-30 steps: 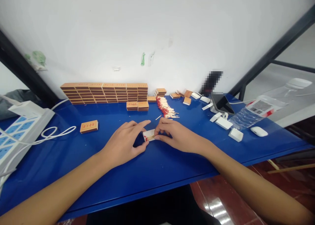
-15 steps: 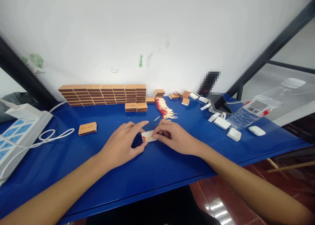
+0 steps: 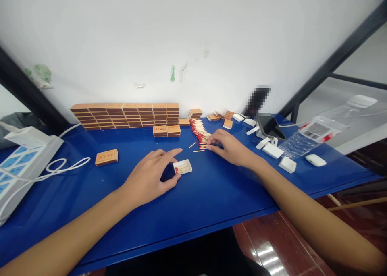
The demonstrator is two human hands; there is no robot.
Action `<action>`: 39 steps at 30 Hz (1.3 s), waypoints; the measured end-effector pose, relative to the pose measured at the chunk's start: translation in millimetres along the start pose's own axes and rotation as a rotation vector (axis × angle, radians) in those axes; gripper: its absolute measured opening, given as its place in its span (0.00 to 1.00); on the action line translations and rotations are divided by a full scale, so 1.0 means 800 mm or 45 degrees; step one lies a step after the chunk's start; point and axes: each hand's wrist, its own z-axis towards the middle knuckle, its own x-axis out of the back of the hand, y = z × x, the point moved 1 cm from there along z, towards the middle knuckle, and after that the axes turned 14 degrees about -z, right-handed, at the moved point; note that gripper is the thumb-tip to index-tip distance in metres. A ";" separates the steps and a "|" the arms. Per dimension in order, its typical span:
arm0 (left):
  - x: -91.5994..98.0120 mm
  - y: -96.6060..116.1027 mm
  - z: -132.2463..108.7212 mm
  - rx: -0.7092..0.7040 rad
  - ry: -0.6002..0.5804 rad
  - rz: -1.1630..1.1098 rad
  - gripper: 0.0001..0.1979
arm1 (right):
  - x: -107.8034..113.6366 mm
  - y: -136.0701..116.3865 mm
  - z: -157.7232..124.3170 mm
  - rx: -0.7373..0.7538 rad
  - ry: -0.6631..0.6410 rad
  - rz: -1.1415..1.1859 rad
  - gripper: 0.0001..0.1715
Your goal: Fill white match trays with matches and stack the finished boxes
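Note:
A small white matchbox tray [image 3: 183,167] with a few red-tipped matches in it lies on the blue table [image 3: 187,203]. My left hand [image 3: 152,176] holds it by its left end between thumb and forefinger. My right hand [image 3: 228,147] is at the near end of a pile of red-tipped matches [image 3: 200,132], its fingers curled together on the sticks there. Two loose matches [image 3: 196,148] lie between the pile and the tray.
A long wall of stacked orange matchboxes [image 3: 127,115] runs along the back. One orange box [image 3: 106,157] lies alone at left, by a power strip [image 3: 21,159] and white cable. Empty white trays [image 3: 273,150], a phone stand, a white mouse [image 3: 315,160] and a plastic bag sit at right.
My right hand left the tray and moved back and right to the match pile. My left hand stayed on the tray.

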 end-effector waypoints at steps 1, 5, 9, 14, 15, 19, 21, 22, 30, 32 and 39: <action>0.000 0.000 0.000 -0.001 0.001 0.000 0.31 | -0.001 -0.001 0.000 0.010 -0.006 -0.001 0.10; 0.001 0.002 0.001 0.005 -0.001 0.014 0.31 | -0.002 -0.005 0.002 0.033 -0.037 -0.030 0.09; 0.001 0.004 0.001 0.004 -0.013 0.016 0.31 | -0.001 -0.010 0.004 0.095 -0.072 -0.114 0.09; 0.002 0.005 0.001 0.008 -0.021 0.020 0.32 | -0.001 -0.017 0.004 0.115 -0.103 -0.155 0.10; 0.002 0.005 0.001 0.004 -0.020 0.019 0.31 | 0.000 -0.020 0.003 0.120 -0.098 -0.145 0.10; 0.001 0.004 0.000 -0.027 -0.005 0.012 0.31 | 0.011 -0.043 -0.002 0.157 -0.045 -0.090 0.10; 0.001 0.004 0.000 -0.033 -0.002 0.016 0.32 | 0.018 -0.064 -0.005 0.181 -0.037 -0.057 0.11; 0.000 0.004 0.001 -0.031 0.000 0.020 0.32 | 0.021 -0.076 -0.006 0.192 -0.042 -0.049 0.11; 0.001 0.007 0.001 -0.060 0.017 0.029 0.33 | 0.012 -0.146 0.000 0.418 -0.133 -0.287 0.08; 0.000 0.006 0.001 -0.063 0.013 0.031 0.33 | 0.014 -0.142 -0.001 0.404 -0.143 -0.224 0.06; -0.001 0.006 0.000 -0.047 -0.008 0.031 0.33 | 0.035 -0.102 -0.020 0.110 -0.217 0.083 0.10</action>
